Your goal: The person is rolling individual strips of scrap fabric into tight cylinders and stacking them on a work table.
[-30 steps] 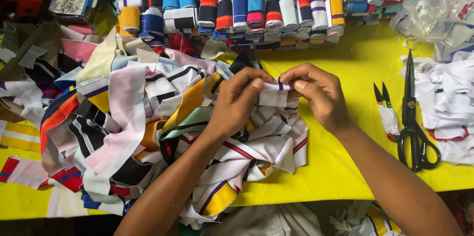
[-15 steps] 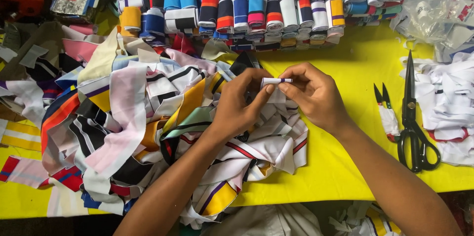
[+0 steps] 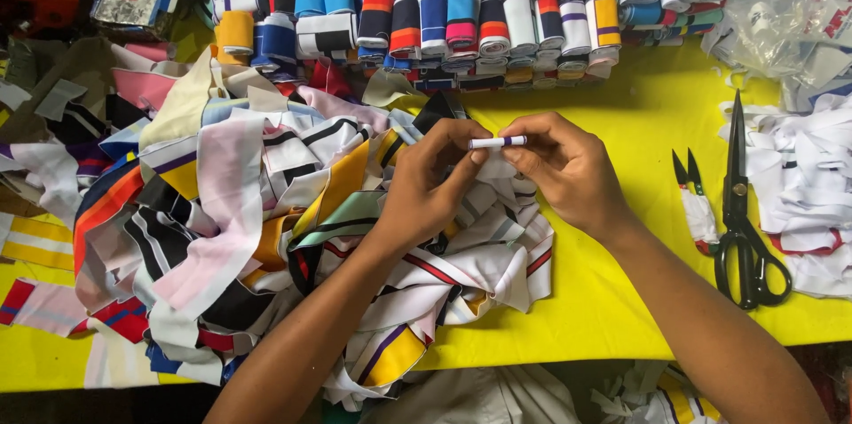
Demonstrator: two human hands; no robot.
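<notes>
Both hands over a yellow table (image 3: 639,113). Left hand (image 3: 430,180) and right hand (image 3: 564,162) pinch a thin white fabric roll (image 3: 497,142) between fingertips, one at each end, held level above a heap of striped fabric strips (image 3: 266,229). Stacked rolled strips (image 3: 479,7) at 12 o'clock. Black scissors (image 3: 741,211) and small snips (image 3: 692,198) at 3 o'clock, side by side.

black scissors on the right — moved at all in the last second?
No. The black scissors lie in the same spot on the yellow table, blades pointing away, beside the small snips, same as before.
</notes>
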